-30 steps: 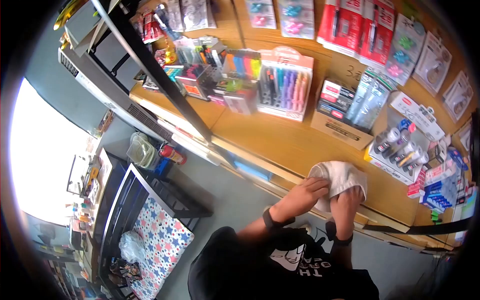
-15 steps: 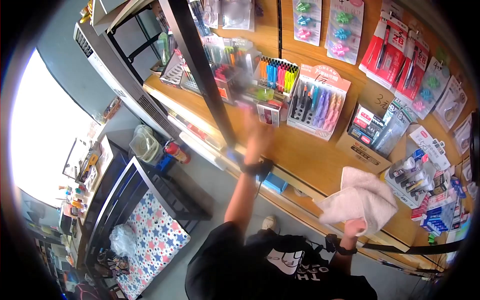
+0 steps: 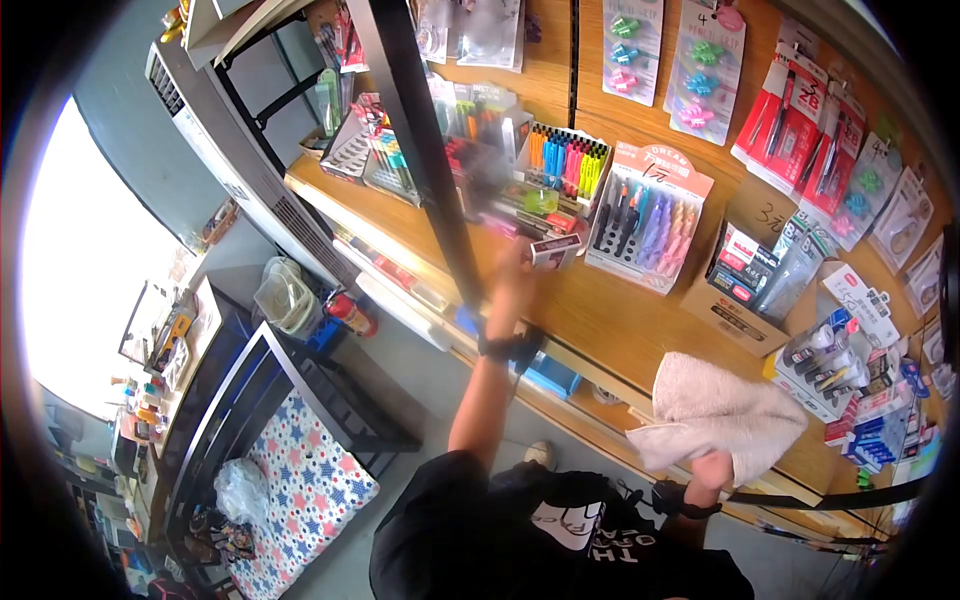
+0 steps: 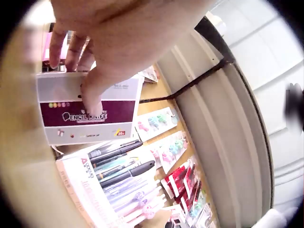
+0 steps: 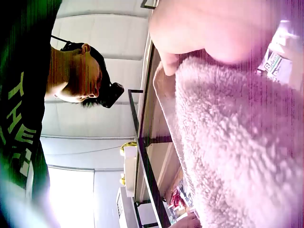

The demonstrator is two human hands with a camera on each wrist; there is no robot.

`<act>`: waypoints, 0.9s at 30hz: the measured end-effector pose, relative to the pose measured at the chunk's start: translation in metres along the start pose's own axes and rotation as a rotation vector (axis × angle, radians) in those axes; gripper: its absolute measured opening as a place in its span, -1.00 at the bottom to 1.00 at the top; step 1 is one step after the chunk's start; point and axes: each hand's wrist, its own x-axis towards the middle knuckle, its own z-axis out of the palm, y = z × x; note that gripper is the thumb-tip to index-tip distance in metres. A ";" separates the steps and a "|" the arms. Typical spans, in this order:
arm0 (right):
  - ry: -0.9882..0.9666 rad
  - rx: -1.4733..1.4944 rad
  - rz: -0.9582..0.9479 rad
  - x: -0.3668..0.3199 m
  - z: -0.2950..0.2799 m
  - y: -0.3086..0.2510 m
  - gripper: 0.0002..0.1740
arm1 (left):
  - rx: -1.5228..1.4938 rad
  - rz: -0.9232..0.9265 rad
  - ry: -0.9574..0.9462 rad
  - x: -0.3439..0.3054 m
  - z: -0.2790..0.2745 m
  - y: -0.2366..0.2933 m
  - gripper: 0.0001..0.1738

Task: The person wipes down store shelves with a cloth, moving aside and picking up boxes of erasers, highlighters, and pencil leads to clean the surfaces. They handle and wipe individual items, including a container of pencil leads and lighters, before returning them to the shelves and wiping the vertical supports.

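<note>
My left hand (image 3: pixel 512 285) is at the shelf's front edge beside the upright post. It grips a small box marked "Pencil Knife" (image 4: pixel 71 116), thumb across the printed front and fingers over the far side. In the head view that box (image 3: pixel 556 250) sits tilted just left of the pen display. My right hand (image 3: pixel 712 470) holds a pale pink towel (image 3: pixel 725 415) by its lower part, the cloth spread over the shelf edge. Close up in the right wrist view, the fluffy towel (image 5: pixel 228 137) hangs beneath the hand and hides some of its fingers.
A pen display (image 3: pixel 650 220), a cardboard box (image 3: pixel 735 310) of packets and a glue rack (image 3: pixel 815 370) line the wooden shelf (image 3: pixel 600 310). A black post (image 3: pixel 415 150) rises near my left hand. Bright highlighters (image 3: pixel 565 155) stand behind.
Both hands were on the bunched towel; my left hand has let go and reached left to the pencil knife box, which has since tipped. The towel now hangs spread from my right hand.
</note>
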 end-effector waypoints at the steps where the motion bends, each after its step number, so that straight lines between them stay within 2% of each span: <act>1: -0.008 -0.006 0.001 -0.001 0.003 0.000 -0.53 | 0.044 -0.021 -0.023 -0.005 -0.004 0.006 -0.77; 4: -0.021 -0.003 0.006 -0.006 0.014 -0.004 -0.53 | 0.257 0.267 0.107 -0.029 -0.009 0.021 -0.69; 7: -0.035 0.014 0.000 -0.007 0.025 -0.010 -0.53 | 0.105 0.344 0.053 -0.048 -0.025 0.058 -0.66; 8: -0.043 0.028 -0.002 -0.009 0.031 -0.013 -0.53 | 0.195 0.418 0.123 -0.053 -0.026 0.072 -0.65; 11: -0.061 0.055 -0.009 -0.008 0.039 -0.020 -0.53 | -0.007 0.554 0.103 -0.072 -0.036 0.107 -0.70; 15: -0.092 0.160 -0.008 -0.010 0.050 -0.037 -0.53 | -0.133 0.749 0.084 -0.093 -0.042 0.145 -0.71; 20: -0.152 0.416 0.008 -0.010 0.067 -0.062 -0.53 | -0.395 0.781 0.049 -0.121 -0.027 0.165 -0.63; 23: -0.138 0.596 0.045 -0.005 0.074 -0.068 -0.54 | -0.618 0.721 -0.034 -0.134 -0.017 0.187 -0.67; 27: -0.115 0.779 0.129 -0.005 0.065 -0.064 -0.54 | -0.957 0.559 -0.334 -0.147 -0.001 0.202 -0.71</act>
